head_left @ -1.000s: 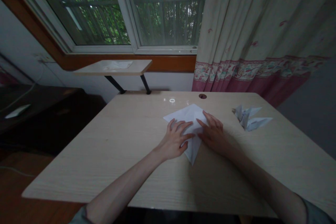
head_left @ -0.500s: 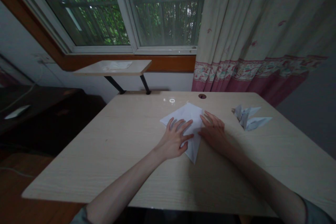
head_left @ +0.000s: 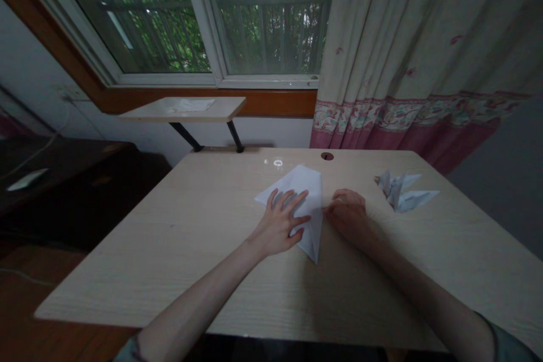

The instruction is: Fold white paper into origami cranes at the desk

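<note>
A folded sheet of white paper (head_left: pixel 311 186) lies flat on the table, with one point towards me and another to the left. My left hand (head_left: pixel 282 220) rests on it, fingers spread, pressing it down. Beside its right edge is my right hand (head_left: pixel 348 212), with curled fingers drawn together. The fingertips are at the paper's edge; whether they pinch it is hidden. To the right stands a folded paper crane (head_left: pixel 399 189), apart from both hands.
The pale wooden table (head_left: pixel 190 271) has a round cable hole (head_left: pixel 327 156) near its back edge. A small raised shelf (head_left: pixel 148 110) at the back left bears some white paper (head_left: pixel 195 105). Behind are a window (head_left: pixel 263 22) and a curtain (head_left: pixel 382 39).
My right hand has come off the paper's top right part and its fingers have curled in. The paper has shifted slightly left. My left hand stays spread on it.
</note>
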`<action>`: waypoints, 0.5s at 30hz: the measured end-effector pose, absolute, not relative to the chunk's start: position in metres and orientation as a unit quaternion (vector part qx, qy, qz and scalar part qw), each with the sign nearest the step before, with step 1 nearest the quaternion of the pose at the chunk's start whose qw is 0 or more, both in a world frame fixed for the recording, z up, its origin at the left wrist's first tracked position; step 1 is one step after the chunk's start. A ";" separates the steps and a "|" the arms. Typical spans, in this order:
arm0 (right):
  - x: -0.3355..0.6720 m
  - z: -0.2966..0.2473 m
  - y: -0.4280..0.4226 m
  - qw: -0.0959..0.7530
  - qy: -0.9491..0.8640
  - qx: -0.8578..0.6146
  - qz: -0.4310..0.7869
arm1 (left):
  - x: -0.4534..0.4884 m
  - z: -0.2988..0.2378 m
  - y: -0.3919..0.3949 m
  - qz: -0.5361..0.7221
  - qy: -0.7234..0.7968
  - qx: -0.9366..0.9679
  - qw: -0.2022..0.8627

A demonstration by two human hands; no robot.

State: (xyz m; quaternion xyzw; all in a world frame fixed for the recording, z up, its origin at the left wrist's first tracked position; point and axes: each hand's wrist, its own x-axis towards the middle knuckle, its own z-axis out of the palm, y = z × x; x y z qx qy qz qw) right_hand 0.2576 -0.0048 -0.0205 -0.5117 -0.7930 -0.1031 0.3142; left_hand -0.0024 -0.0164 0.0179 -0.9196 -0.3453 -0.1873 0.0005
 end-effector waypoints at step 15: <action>0.253 -0.020 -0.004 0.311 -0.803 -0.497 -0.111 | -0.002 0.015 -0.015 -0.190 -0.361 -0.913 0.006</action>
